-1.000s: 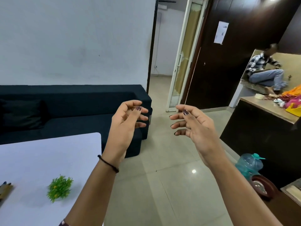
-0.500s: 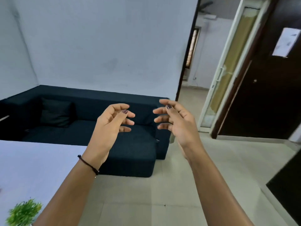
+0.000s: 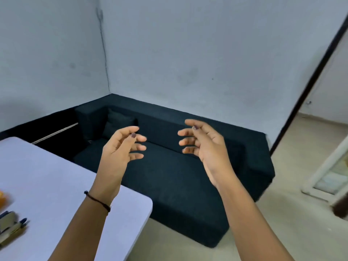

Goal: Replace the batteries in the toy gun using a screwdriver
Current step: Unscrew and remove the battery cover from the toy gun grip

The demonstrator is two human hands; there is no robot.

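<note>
Fingers (image 3: 140, 147) on your left hand (image 3: 120, 151) are loosely curled and spread, and those of your right hand (image 3: 205, 146) match them; both hands are raised in mid-air, palms roughly facing each other, well apart, holding nothing. They hang in front of a dark sofa (image 3: 178, 166), off the corner of the white worktop (image 3: 56, 176).

You have no toy gun in sight, nor a screwdriver you can be sure of. At the left edge of the worktop lie some blurred pen-like items (image 3: 13, 227) and an orange smear (image 3: 2, 197) cut off by the frame; what they are cannot be told, so how the toy looks must wait.

Judging by the task alone, expect a light, hollow plastic body, stiff but easily cracked at thin parts. Take it by the grip or main body, battery cover facing up, and steady it on the worktop so the small screw does not slip away.
</note>
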